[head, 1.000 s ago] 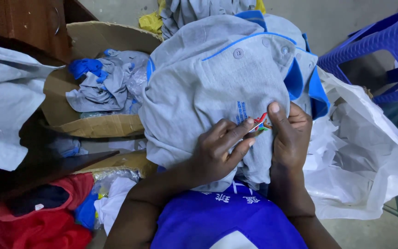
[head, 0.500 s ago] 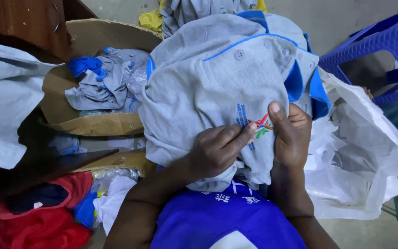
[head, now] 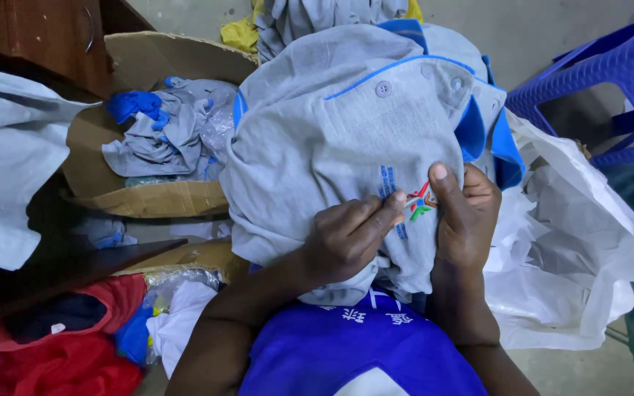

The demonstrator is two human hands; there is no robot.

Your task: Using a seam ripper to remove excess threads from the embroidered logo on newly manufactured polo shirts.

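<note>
Soft, light grey polo shirt (head: 317, 139), mid-frame: left hand (head: 346, 238) pinches a small tool at the embroidered logo (head: 420, 203), right hand (head: 467, 216) grips the fabric taut beside it.

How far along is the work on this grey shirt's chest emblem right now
Done: more grey clothes lie in the cardboard box; finished or not, unclear. In hand: the grey polo shirt is on the lap, right hand pinning it beside the coloured emblem, left hand working a small tool there. Left: emblem still on.

I see a cardboard box (head: 157, 199) of crumpled grey clothes (head: 163, 132), a blue plastic stool (head: 610, 81), white plastic bags (head: 574, 271) and red cloth (head: 75, 352).
</note>
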